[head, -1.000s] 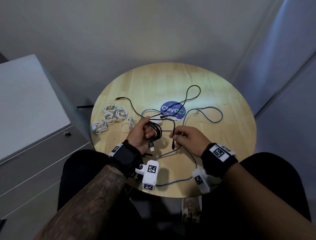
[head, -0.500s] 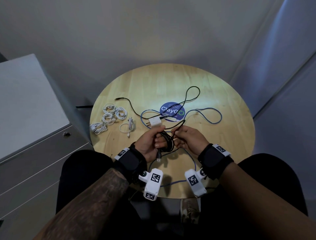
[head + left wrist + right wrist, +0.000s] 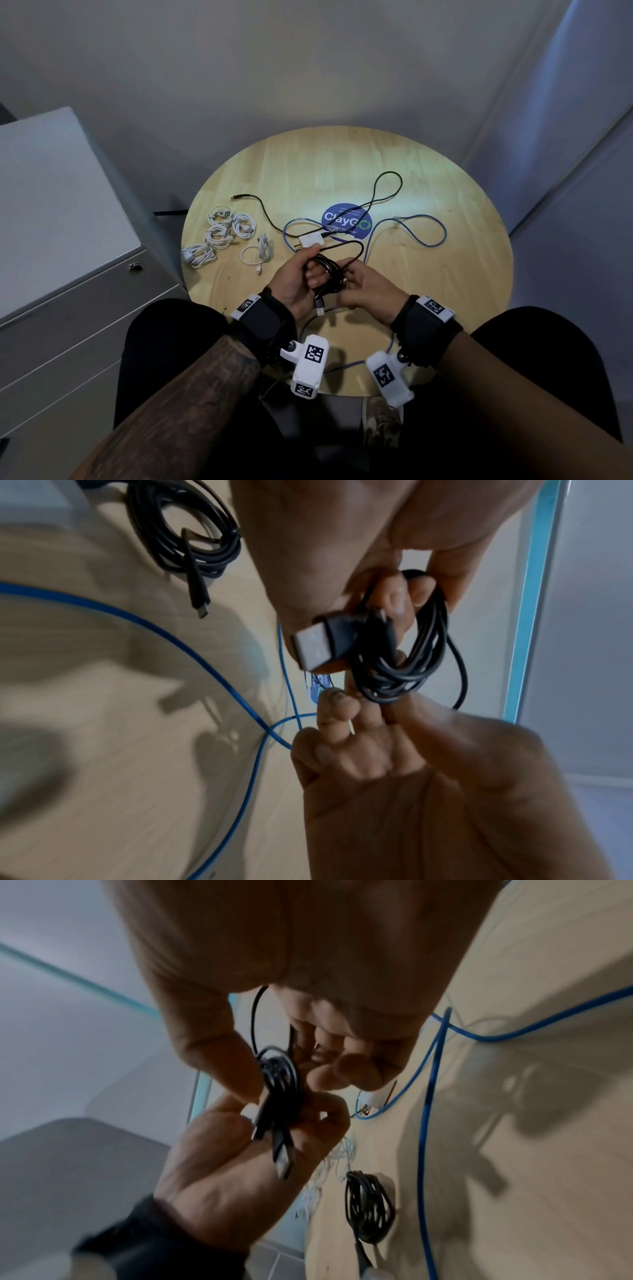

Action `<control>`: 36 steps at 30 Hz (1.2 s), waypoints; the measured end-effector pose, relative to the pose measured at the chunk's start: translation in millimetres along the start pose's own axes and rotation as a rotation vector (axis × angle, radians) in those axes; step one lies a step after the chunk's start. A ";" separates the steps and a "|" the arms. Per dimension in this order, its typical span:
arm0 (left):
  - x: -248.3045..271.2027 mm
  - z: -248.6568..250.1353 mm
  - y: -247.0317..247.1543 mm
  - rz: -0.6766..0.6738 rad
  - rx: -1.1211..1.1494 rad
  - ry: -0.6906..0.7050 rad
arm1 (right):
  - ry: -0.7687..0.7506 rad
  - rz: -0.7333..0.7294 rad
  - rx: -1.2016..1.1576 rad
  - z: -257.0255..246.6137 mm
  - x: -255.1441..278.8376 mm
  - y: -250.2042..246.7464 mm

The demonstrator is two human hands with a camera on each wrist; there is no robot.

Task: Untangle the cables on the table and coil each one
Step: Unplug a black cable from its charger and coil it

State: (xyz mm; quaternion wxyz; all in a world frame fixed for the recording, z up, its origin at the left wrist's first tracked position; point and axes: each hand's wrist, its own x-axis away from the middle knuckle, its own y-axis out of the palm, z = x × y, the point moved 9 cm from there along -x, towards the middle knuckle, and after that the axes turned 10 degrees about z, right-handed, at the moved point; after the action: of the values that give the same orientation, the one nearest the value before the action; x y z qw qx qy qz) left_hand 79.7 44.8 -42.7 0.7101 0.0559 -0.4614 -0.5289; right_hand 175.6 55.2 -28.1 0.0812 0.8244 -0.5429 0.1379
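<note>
A black USB cable is wound into a small coil (image 3: 327,277) that my left hand (image 3: 294,281) grips over the table's near side. Its USB plug (image 3: 319,308) hangs below the fingers, and the left wrist view shows the plug (image 3: 315,642) beside the coil (image 3: 404,656). My right hand (image 3: 363,287) pinches the same cable right at the coil (image 3: 281,1074). A free loop (image 3: 356,245) arches above both hands. A blue cable (image 3: 444,233) and a second black cable (image 3: 390,172) lie loose and crossed further back. A wound black coil (image 3: 368,1215) rests on the table near the edge.
Several coiled white cables (image 3: 226,229) sit at the left of the round wooden table (image 3: 428,291). A white adapter (image 3: 310,241) lies just beyond my left hand, near a blue sticker (image 3: 346,221). A grey cabinet (image 3: 51,222) stands to the left.
My right hand has moved left and up to meet the left hand at the coil. The loose black strand between them has shortened into a small loop.
</note>
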 end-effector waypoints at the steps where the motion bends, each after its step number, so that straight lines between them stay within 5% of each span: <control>1: -0.9 -2.2 -0.3 0.002 0.004 -0.008 | -0.024 -0.005 0.016 2.0 -0.3 2.8; 7: -2.6 -5.8 1.3 0.035 -0.001 0.035 | -0.080 0.136 -0.059 -4.2 -0.8 -5.5; 16: -4.2 -10.6 1.8 -0.022 0.053 -0.008 | -0.085 0.047 0.000 1.3 -4.8 -0.1; 24: -1.9 -2.1 7.3 -0.004 0.008 0.079 | -0.058 0.301 -0.166 1.3 -4.7 -22.4; 31: -6.5 4.8 0.8 -0.011 0.005 0.099 | -0.143 0.344 -0.053 -14.7 -6.9 -37.9; 36: -1.4 -1.2 5.8 -0.066 -0.013 0.055 | -0.137 0.288 -0.183 -18.3 -11.8 -36.7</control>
State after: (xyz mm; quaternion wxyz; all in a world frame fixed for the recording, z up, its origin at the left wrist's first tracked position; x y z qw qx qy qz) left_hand 84.6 47.9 -40.9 0.7053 0.0811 -0.4361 -0.5530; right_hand 202.4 85.3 -13.8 0.0979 0.7348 -0.6699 0.0417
